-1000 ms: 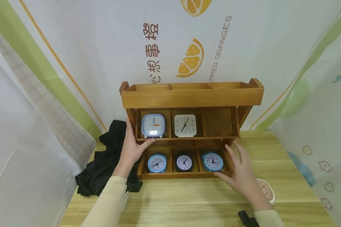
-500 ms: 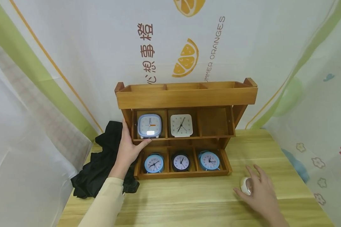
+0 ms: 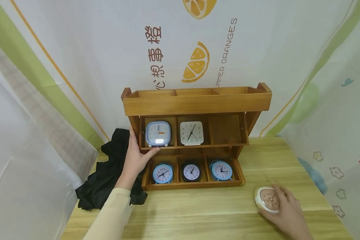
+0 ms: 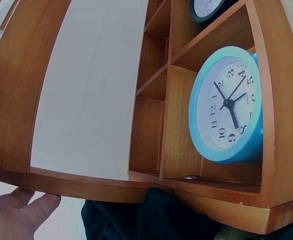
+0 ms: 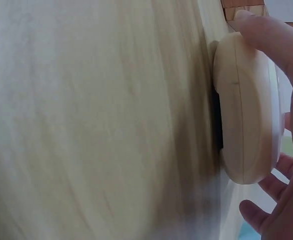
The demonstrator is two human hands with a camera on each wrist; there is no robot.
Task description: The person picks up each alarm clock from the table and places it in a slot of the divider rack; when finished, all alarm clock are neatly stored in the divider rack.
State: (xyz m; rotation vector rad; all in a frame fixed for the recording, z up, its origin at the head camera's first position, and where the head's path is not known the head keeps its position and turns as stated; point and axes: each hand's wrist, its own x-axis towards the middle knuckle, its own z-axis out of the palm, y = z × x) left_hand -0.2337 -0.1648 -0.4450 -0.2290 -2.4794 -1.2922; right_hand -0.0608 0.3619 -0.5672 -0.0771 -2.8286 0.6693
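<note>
Honey-brown wooden shelf [image 3: 198, 103] on a pale wood-grain tabletop [image 3: 204, 213]. Square clocks: one periwinkle-blue [image 3: 158, 133], one white [image 3: 191, 132]. Round clocks — two sky-blue [image 3: 163, 173] [image 3: 220, 170], one black [image 3: 191, 172]. Cream clock with a pinkish face [image 3: 267, 199]; black cloth [image 3: 108, 173]; white backdrop [image 3: 108, 50] printed with orange slices and green bands.

I see a light wooden table [image 3: 204, 213] carrying a wooden shelf unit [image 3: 195, 103] at its back edge. Black cloth [image 3: 105, 180] lies crumpled on the tabletop just left of the unit, and a pink-faced cream clock [image 3: 267, 199] rests near the front right.
</note>
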